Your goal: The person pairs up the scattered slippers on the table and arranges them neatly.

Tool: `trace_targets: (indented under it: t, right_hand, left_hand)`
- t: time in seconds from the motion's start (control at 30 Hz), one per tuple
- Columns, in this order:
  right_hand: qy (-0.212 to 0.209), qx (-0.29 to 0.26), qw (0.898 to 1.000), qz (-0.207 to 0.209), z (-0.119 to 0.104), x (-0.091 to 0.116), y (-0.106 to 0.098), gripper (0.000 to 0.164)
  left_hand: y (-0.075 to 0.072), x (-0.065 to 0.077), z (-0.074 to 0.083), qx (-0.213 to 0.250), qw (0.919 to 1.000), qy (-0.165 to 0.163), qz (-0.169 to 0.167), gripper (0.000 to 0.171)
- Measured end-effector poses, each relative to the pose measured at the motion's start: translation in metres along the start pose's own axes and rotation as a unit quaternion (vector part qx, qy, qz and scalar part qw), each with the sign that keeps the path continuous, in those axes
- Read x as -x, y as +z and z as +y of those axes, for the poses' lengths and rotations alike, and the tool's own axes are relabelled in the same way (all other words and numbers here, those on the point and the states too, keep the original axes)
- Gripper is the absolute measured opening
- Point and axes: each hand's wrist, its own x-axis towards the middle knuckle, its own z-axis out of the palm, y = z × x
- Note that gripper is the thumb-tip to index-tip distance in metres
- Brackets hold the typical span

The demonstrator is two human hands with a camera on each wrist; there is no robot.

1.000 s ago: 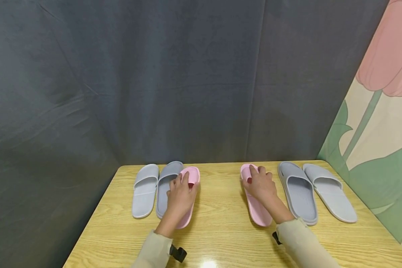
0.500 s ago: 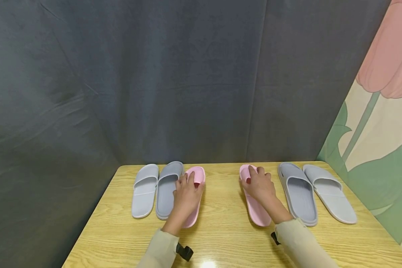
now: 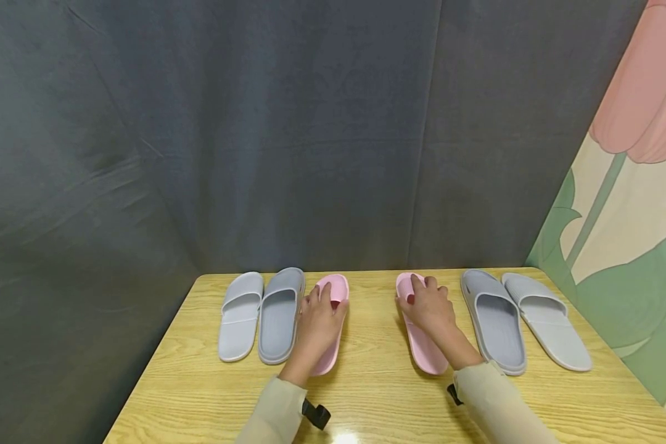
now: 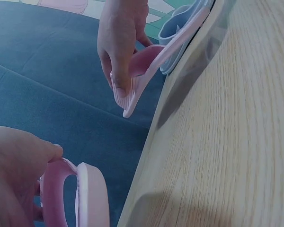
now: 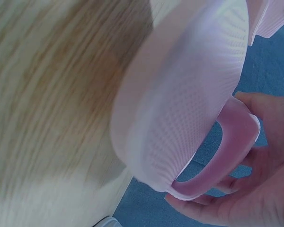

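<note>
My left hand (image 3: 319, 317) grips a pink slipper (image 3: 327, 361) across its strap, fingers spread over the toe end. A second pink slipper (image 3: 426, 351) is held the same way by my right hand (image 3: 433, 308), a short gap to the right. Both slippers point toward the back of the table. In the right wrist view, the thumb and fingers clasp the sides of the strap (image 5: 236, 142), with the ribbed footbed facing the camera. Shadows fall on the wood beside both slippers in the left wrist view. My hands hide part of each strap.
Left of the left hand lie a blue-grey slipper (image 3: 276, 327) and a light grey slipper (image 3: 238, 330). Another blue-grey slipper (image 3: 502, 333) and light grey slipper (image 3: 557, 336) lie on the right. A dark curtain (image 3: 311, 154) hangs behind the wooden table (image 3: 366, 401); a painted wall (image 3: 616, 259) stands right.
My left hand has moved right with its pink slipper, away from the blue-grey slipper. The right hand and its slipper have shifted very slightly left. The grey slippers have stayed put.
</note>
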Motion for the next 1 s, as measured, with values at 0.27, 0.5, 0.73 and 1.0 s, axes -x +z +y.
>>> trace_targets:
  t: [0.27, 0.5, 0.73, 1.0]
  right_hand:
    - [-0.002, 0.004, 1.000, -0.001, 0.000, -0.003, 0.002, 0.074]
    - [-0.001, 0.000, 1.000, -0.006, -0.001, -0.004, 0.002, 0.074]
    - [-0.001, -0.006, 1.000, -0.009, -0.002, -0.007, 0.003, 0.074]
    - [0.005, -0.008, 1.000, -0.010, -0.001, -0.012, 0.007, 0.073]
  left_hand:
    - [0.007, -0.002, 0.006, 0.002, 1.0000, 0.001, -0.003, 0.061]
    - [0.013, -0.006, 0.012, 0.018, 0.9997, -0.010, -0.013, 0.062]
    - [0.022, -0.011, 0.015, 0.019, 0.9995, -0.019, -0.015, 0.064]
    - [0.029, -0.018, 0.020, 0.030, 0.9991, -0.023, -0.017, 0.063]
